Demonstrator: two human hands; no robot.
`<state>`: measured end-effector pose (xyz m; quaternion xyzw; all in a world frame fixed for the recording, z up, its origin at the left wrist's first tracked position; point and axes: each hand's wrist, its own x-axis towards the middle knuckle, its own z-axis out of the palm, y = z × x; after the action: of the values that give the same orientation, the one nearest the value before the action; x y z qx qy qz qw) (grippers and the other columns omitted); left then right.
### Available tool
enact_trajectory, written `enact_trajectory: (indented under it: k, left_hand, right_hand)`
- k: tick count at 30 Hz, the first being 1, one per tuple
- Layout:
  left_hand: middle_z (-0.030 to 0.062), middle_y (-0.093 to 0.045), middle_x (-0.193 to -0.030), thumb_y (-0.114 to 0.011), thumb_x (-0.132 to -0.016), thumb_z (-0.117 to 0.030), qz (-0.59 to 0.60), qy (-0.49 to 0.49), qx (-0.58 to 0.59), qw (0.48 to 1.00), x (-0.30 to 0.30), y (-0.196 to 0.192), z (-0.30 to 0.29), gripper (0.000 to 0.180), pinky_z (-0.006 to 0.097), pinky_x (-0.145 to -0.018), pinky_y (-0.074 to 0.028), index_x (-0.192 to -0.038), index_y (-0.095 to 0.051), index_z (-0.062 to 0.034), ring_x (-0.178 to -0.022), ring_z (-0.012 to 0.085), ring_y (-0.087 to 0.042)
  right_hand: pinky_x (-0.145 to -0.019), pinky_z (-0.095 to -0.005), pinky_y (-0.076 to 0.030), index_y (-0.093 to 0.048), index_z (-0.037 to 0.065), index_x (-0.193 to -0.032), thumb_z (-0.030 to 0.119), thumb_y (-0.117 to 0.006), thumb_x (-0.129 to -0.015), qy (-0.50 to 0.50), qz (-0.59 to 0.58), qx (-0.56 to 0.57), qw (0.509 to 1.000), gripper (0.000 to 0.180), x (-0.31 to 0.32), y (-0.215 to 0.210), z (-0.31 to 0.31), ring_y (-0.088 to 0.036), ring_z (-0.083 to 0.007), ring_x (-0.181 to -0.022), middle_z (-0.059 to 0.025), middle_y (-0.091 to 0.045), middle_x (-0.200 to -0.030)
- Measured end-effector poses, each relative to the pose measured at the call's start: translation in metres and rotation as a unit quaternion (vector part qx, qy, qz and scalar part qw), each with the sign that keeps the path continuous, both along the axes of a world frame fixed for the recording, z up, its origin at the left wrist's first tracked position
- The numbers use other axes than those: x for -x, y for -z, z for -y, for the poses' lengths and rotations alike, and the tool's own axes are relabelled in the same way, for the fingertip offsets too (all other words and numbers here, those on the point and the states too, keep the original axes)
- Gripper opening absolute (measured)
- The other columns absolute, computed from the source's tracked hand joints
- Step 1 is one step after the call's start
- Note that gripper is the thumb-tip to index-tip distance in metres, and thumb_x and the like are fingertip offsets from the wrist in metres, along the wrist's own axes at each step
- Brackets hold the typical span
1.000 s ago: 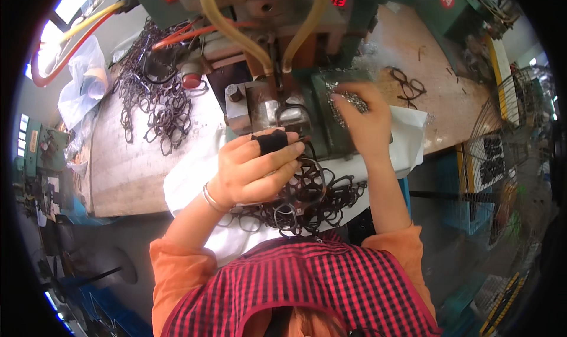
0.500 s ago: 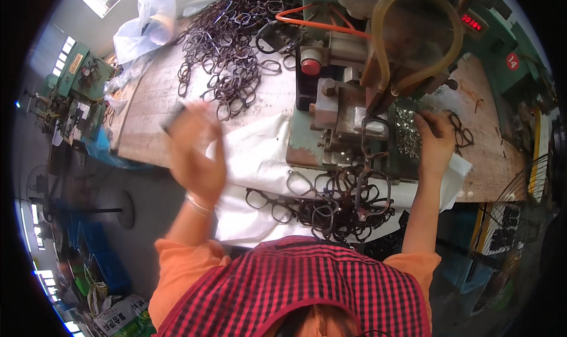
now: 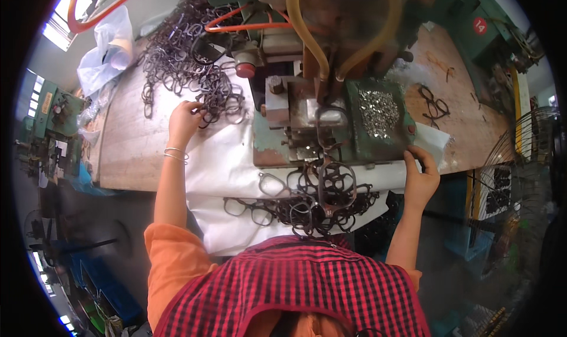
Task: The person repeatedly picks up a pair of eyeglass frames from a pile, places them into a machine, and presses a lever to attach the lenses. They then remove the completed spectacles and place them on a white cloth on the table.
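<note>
My left hand reaches the near edge of a big heap of dark eyeglass frames, thumb and fingers pinched on one frame at its border. My right hand hovers at the near right corner of the machine's dark green tray, fingertips curled together; anything between them is too small to make out. Small shiny metal pieces lie scattered on that tray. One brown eyeglass frame hangs at the front of the machine's metal fixture. Below it, more dark frames lie piled on a white cloth.
The green machine carries a red button, yellowish hoses and an orange tube. A loose frame lies on the wooden table at right. A plastic bag stands far left; a wire fan guard is at right.
My left hand has gone from a blurred sweep to the heap's edge. My right hand has drawn back from the metal pieces toward me. The whole view has shifted.
</note>
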<state>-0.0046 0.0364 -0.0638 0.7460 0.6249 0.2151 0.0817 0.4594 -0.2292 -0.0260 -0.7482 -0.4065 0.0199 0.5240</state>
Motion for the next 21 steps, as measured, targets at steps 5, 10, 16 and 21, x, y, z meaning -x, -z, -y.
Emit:
enact_trajectory:
  k: [5,10,16,21]
  left_hand:
    - [0.0055,-0.071,-0.088,-0.079,-0.079,-0.030,-0.072,-0.016,-0.259,0.963,-0.046,-0.062,0.024,0.023,0.036,-0.069,-0.049,-0.087,-0.079,-0.0091,-0.074,0.0291,-0.060]
    - [-0.0009,-0.065,-0.070,-0.065,-0.099,-0.022,0.424,0.056,0.044,0.903,-0.093,-0.061,0.052,0.023,0.020,-0.050,-0.037,-0.095,-0.075,-0.0019,-0.055,0.0028,-0.049]
    - [0.0093,-0.065,-0.081,-0.045,-0.107,-0.018,0.562,0.315,-0.117,0.756,-0.119,-0.131,0.109,0.033,0.018,-0.055,-0.039,-0.118,-0.063,0.0068,-0.063,0.0087,-0.053]
    - [0.0091,-0.070,-0.093,-0.053,-0.100,0.001,0.433,0.262,-0.244,0.827,-0.170,-0.183,0.095,0.025,0.018,-0.063,-0.045,-0.122,-0.063,0.0047,-0.071,0.0067,-0.058]
  right_hand:
    - [-0.081,-0.0277,-0.050,-0.074,0.001,-0.094,0.001,-0.074,-0.081,-0.235,-0.108,-0.035,0.965,0.013,0.054,-0.072,-0.043,-0.066,-0.0160,-0.088,-0.0068,-0.072,-0.094]
    - [-0.081,-0.0253,-0.050,-0.060,-0.002,-0.111,0.002,-0.072,-0.079,-0.297,-0.226,-0.100,0.922,0.034,0.094,-0.075,-0.111,-0.066,-0.0128,-0.091,-0.0075,-0.071,-0.092]
    - [-0.079,-0.0253,-0.051,-0.052,-0.005,-0.126,0.000,-0.072,-0.079,-0.306,-0.357,-0.111,0.876,0.051,0.109,-0.079,-0.109,-0.064,-0.0110,-0.085,-0.0079,-0.068,-0.093]
    - [-0.083,-0.0273,-0.050,-0.047,-0.006,-0.133,0.000,-0.070,-0.082,-0.309,-0.402,-0.096,0.857,0.055,0.114,-0.088,-0.105,-0.064,-0.0124,-0.090,-0.0094,-0.069,-0.100]
